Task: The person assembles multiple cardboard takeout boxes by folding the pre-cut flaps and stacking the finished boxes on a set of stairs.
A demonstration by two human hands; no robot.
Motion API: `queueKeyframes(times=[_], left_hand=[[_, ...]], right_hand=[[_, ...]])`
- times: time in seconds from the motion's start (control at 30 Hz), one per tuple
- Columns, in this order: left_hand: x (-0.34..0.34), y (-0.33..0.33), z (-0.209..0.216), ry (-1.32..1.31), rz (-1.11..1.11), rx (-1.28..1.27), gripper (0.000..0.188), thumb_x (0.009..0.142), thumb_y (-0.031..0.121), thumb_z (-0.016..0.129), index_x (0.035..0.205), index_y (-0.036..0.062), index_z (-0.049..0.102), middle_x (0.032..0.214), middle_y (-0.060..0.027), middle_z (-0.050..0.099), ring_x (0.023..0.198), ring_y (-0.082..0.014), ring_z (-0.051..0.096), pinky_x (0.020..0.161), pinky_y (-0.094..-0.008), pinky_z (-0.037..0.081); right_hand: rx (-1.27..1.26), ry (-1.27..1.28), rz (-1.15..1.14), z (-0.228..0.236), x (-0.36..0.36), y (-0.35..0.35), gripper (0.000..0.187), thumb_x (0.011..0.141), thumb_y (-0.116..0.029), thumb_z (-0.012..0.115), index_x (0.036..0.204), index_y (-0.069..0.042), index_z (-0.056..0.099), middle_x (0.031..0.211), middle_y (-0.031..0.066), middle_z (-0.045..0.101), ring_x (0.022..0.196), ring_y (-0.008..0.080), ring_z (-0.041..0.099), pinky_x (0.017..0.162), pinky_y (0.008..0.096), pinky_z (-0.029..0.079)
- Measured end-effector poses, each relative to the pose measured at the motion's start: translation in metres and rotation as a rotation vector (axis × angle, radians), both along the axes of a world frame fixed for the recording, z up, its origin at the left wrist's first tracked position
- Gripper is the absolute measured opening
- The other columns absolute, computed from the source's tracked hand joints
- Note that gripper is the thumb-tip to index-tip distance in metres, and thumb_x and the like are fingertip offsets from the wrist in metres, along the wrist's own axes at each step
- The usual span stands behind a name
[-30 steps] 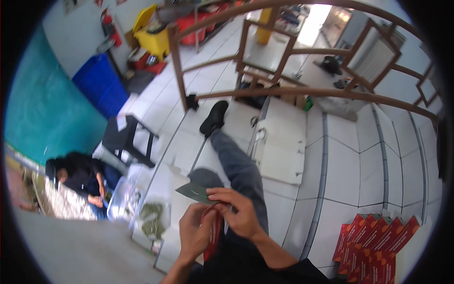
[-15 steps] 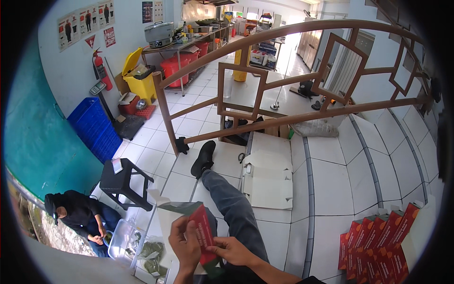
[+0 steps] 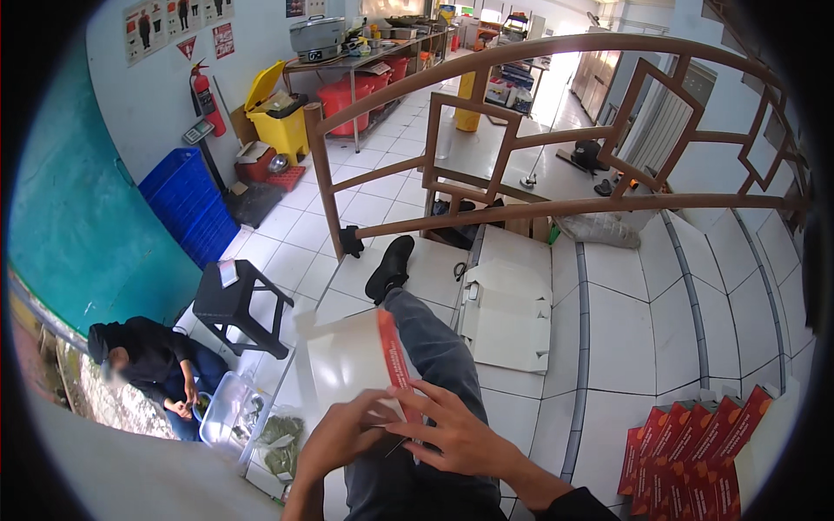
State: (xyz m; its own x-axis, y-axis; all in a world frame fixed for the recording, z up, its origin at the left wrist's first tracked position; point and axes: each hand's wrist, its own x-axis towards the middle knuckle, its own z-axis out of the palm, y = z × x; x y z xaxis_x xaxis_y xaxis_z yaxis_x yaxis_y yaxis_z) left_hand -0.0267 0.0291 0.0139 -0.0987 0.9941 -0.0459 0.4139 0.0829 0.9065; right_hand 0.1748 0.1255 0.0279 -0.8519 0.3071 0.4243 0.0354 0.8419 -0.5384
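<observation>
A partly folded cardboard box [image 3: 343,360], white inside with a red printed side strip, stands over my lap. My left hand [image 3: 343,434] grips its near edge with bent, slightly blurred fingers. Against the red strip's near end, the fingers of my right hand [image 3: 460,431] press on the same box from the right. Some fingertips are hidden where the hands meet. Flat white cardboard blanks [image 3: 506,321] lie on the tiles beyond my knee, next to black-handled scissors [image 3: 460,271]. Several red boxes [image 3: 686,456] stand grouped on the step at lower right.
A brown metal railing [image 3: 556,52] crosses ahead, with tiled steps [image 3: 621,313] on the right. To the left are a black stool [image 3: 234,300], a blue crate [image 3: 187,204] and a person [image 3: 148,365] beside a clear plastic tub [image 3: 230,417]. A bag of greens [image 3: 280,443] lies near my left arm.
The box has been turned so its white inner face shows wide, red strip along the right. My right hand has moved up, fingers spreading onto the strip; my left hand has lowered. The view has shifted slightly.
</observation>
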Motion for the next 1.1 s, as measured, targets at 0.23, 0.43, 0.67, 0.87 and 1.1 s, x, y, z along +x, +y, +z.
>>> queueKeyframes(times=[0.23,0.43,0.67,0.87,1.1], left_hand=[[-0.005,-0.004,-0.012,-0.390,0.164,-0.157,0.024,0.089,0.013,0.074,0.104,-0.0054,0.072,0.087,-0.0069,0.075,0.079,-0.0106,0.067,0.075,-0.0247,0.053],[0.010,-0.003,-0.021,-0.559,0.121,0.058,0.015,0.094,0.010,0.069,0.102,-0.0022,0.073,0.102,-0.0072,0.070,0.093,-0.0127,0.063,0.082,-0.0261,0.050],[0.003,-0.005,-0.011,-0.362,0.026,0.005,0.012,0.089,0.010,0.072,0.099,0.0023,0.074,0.095,-0.0058,0.071,0.091,-0.0157,0.064,0.081,-0.0271,0.051],[0.010,-0.007,0.024,0.442,-0.020,0.217,0.011,0.079,0.010,0.076,0.089,0.0126,0.075,0.084,0.0016,0.070,0.092,-0.0196,0.064,0.096,-0.0451,0.046],[0.025,-0.005,-0.007,0.504,0.665,0.595,0.052,0.081,0.012,0.081,0.126,0.0018,0.057,0.134,-0.0172,0.055,0.125,-0.0319,0.054,0.111,-0.0543,0.036]], right_hand=[[0.035,0.001,-0.032,-0.006,0.000,0.009,0.017,0.078,-0.004,0.076,0.094,-0.006,0.072,0.107,0.0071,0.061,0.099,0.0281,0.060,0.086,0.0391,0.050],[-0.167,0.278,-0.315,-0.014,0.000,0.015,0.027,0.068,0.003,0.071,0.092,-0.008,0.068,0.096,0.0058,0.058,0.087,0.0231,0.058,0.073,0.0328,0.047],[0.089,0.054,-0.079,-0.005,-0.004,0.005,0.027,0.066,0.005,0.073,0.090,-0.008,0.071,0.096,0.0058,0.058,0.088,0.0251,0.057,0.079,0.0355,0.049],[0.155,-0.290,-0.178,-0.003,-0.003,-0.022,0.028,0.078,-0.008,0.073,0.105,-0.007,0.066,0.095,0.0090,0.061,0.091,0.0276,0.059,0.076,0.0349,0.050],[-0.260,-0.117,-0.179,-0.020,-0.031,-0.037,0.021,0.091,-0.015,0.064,0.107,-0.002,0.058,0.084,0.0179,0.063,0.073,0.0352,0.065,0.065,0.0439,0.052]])
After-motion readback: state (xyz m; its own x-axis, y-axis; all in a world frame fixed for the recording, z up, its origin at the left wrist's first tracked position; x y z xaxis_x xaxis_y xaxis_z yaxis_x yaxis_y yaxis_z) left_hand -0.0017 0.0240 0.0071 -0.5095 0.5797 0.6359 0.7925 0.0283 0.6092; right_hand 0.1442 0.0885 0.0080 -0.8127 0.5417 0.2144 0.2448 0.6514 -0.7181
